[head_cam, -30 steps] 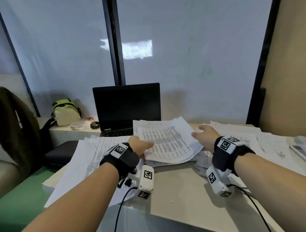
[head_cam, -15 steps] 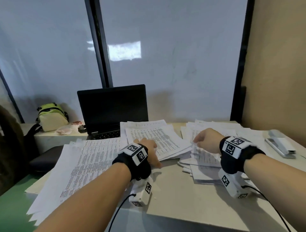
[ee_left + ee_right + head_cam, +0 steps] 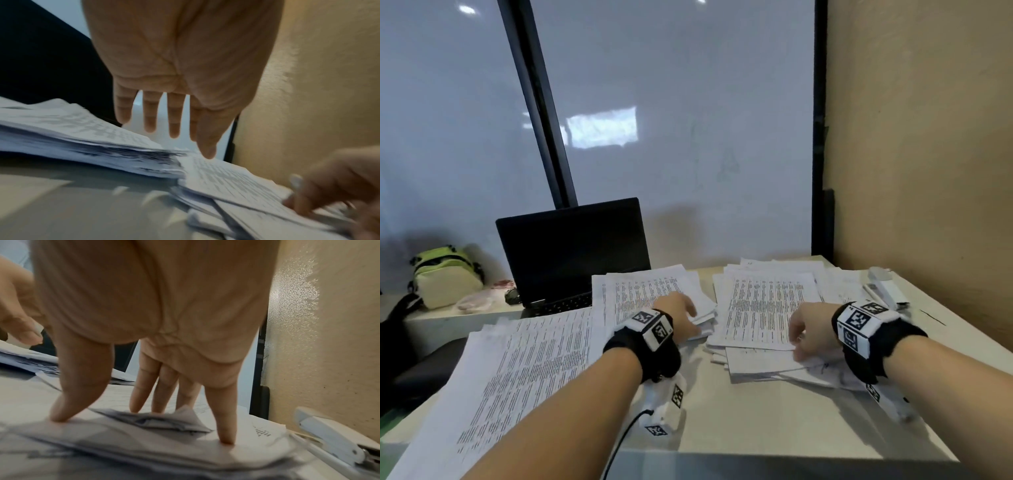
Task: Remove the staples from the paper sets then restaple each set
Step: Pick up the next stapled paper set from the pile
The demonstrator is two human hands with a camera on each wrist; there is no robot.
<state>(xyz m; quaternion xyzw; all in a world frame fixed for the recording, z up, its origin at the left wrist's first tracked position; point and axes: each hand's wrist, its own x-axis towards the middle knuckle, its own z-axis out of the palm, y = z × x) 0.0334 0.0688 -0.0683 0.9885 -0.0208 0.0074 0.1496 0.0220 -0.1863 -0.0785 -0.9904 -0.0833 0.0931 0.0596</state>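
Observation:
Printed paper sets lie in three piles on the desk. My left hand hovers over the near right corner of the middle stack; in the left wrist view its fingers are straight and hold nothing. My right hand is on the near edge of the right stack. In the right wrist view its fingertips press on the sheets, spread wide, around a crumpled, raised bit of paper. A white stapler lies right of that stack. I see no staple.
An open black laptop stands behind the middle stack. A large spread of sheets covers the desk's left side. A green bag sits on a ledge at far left. A beige wall closes the right side.
Both hands let go of the paper set, which now lies on the middle stack. My right hand moved to the near edge of the right stack. My left hand slid right.

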